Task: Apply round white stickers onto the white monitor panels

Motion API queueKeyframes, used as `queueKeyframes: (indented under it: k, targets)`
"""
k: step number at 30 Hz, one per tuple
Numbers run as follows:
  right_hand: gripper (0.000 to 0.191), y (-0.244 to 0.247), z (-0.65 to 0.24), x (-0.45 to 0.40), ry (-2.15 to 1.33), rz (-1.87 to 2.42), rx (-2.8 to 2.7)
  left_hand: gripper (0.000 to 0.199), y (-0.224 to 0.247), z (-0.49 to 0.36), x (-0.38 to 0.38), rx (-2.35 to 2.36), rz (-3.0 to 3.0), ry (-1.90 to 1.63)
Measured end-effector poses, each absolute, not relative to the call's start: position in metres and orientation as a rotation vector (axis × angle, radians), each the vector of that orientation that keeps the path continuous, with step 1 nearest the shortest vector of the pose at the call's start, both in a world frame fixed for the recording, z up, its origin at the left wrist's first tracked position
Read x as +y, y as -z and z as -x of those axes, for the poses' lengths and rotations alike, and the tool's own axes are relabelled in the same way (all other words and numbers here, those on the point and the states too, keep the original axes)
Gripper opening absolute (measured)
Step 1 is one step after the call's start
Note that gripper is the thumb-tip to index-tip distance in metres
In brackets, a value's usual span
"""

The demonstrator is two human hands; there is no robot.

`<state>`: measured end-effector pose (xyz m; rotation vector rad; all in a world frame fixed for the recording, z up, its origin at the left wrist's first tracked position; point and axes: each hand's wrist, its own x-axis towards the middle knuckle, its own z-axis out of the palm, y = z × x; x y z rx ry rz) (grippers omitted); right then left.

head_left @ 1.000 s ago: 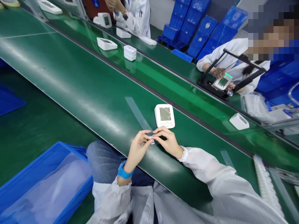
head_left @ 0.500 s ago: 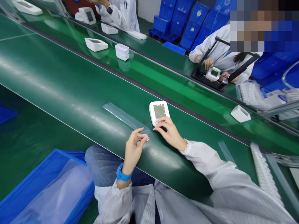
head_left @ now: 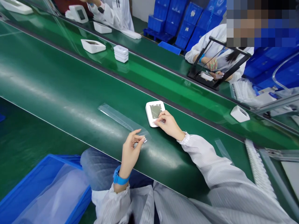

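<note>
Grip of the left hand pinches a small white piece; right hand, fingertips pressed together, touches a squarish white plastic device with grey screen, farther right.

Right fingers hide the lower right of the device; can't tell whether they pinch anything. Bits at left fingers too small to identify. Bin cropped, left and bottom edges. Far co-worker cut off at top edge.
</note>
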<state>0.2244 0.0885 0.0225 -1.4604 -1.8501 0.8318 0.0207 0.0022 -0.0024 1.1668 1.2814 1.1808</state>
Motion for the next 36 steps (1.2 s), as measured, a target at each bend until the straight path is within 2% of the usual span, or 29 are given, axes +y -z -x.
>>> queueKeyframes:
  k: [12, 17, 21, 30, 36]
  targets:
    - [0.008, -0.019, -0.223, 0.087, -0.772, 1.411, -1.877, 0.040, 0.001, -0.021, 0.002, 1.308, -1.180, -1.175]
    - [0.018, -0.020, -0.228, 0.092, -0.810, 1.404, -1.842, 0.040, 0.002, -0.020, 0.001, 1.307, -1.190, -1.177]
    - [0.009, -0.021, -0.230, 0.095, -0.848, 1.402, -1.812, 0.040, 0.001, -0.020, 0.001, 1.306, -1.195, -1.173]
    - [0.015, -0.018, -0.228, 0.089, -0.705, 1.376, -1.985, 0.044, 0.000, -0.022, 0.004, 1.282, -1.154, -1.177]
    - [0.011, -0.014, -0.204, 0.061, -0.798, 0.983, -1.881, 0.049, -0.001, -0.023, 0.004, 1.249, -1.096, -1.153]
